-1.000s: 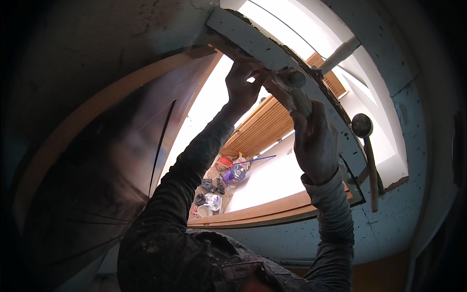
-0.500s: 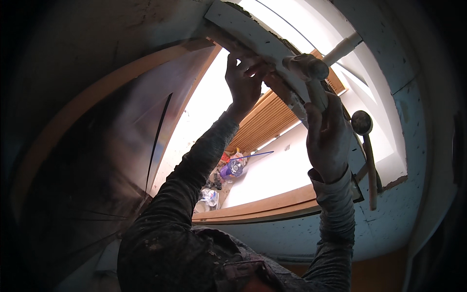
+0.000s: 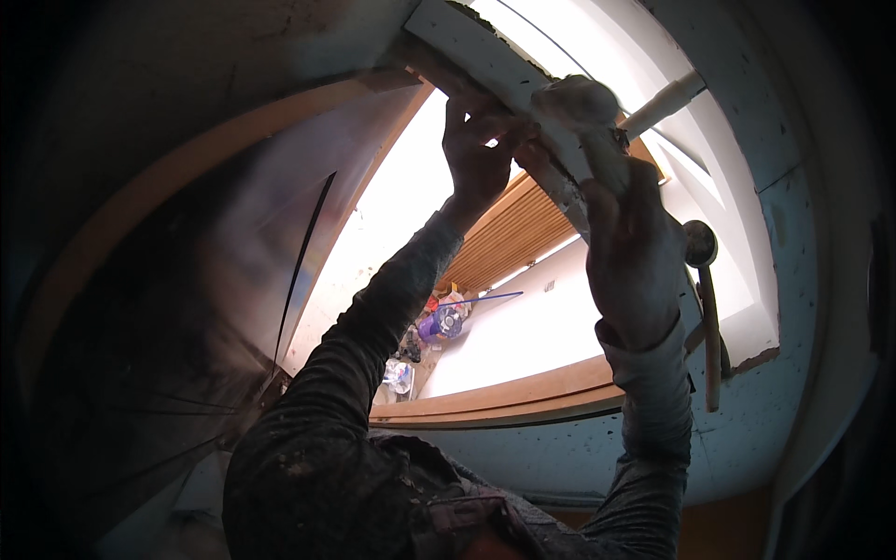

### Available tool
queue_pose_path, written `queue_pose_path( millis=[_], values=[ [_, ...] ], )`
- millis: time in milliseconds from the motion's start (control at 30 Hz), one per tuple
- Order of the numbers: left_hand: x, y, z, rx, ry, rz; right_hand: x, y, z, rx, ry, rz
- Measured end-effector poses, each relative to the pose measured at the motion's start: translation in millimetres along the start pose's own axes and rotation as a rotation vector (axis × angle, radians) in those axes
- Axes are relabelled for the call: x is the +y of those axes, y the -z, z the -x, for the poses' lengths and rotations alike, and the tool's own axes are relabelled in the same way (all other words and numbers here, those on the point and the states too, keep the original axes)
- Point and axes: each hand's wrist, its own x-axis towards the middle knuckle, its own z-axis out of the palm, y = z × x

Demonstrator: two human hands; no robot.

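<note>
My right hand (image 3: pixel 637 257) is wrapped round the handle of a pale mallet (image 3: pixel 577 101), its head raised against the face of a long pale board (image 3: pixel 495 56). Whether the head touches the board I cannot tell. My left hand (image 3: pixel 481 154) reaches up to the board's lower edge, fingers bent and pressed together at the tips, with small gaps of light between them. Anything held there is too dark to make out. A second mallet (image 3: pixel 700 245), with a dark round head and a wooden handle, is to the right of my right wrist.
A pale rod (image 3: pixel 665 105) sticks out behind the raised mallet. Below the board, a bright opening has a wooden frame (image 3: pixel 523 397) and a slatted wooden panel (image 3: pixel 509 233). Beyond lie a purple container (image 3: pixel 441 324) and other clutter. A dark glossy panel (image 3: pixel 187 280) stands at left.
My right hand has lifted the mallet slightly up and left, and its head is now blurred over the board. My left hand stays at the board's edge.
</note>
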Motion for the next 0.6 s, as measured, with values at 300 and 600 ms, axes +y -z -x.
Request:
queue_pose_path(
  millis=[300, 600],
  values=[
    [-1.8, -1.4, -1.2, 0.026, -0.133, -0.040, 11.1, -5.7, 7.5, -0.051, -0.027, 0.032],
    [-5.1, -4.4, 2.6, 0.017, -0.089, 0.095, 11.4, -5.2, 12.5, -0.098, -0.089, 0.043]
  ],
)
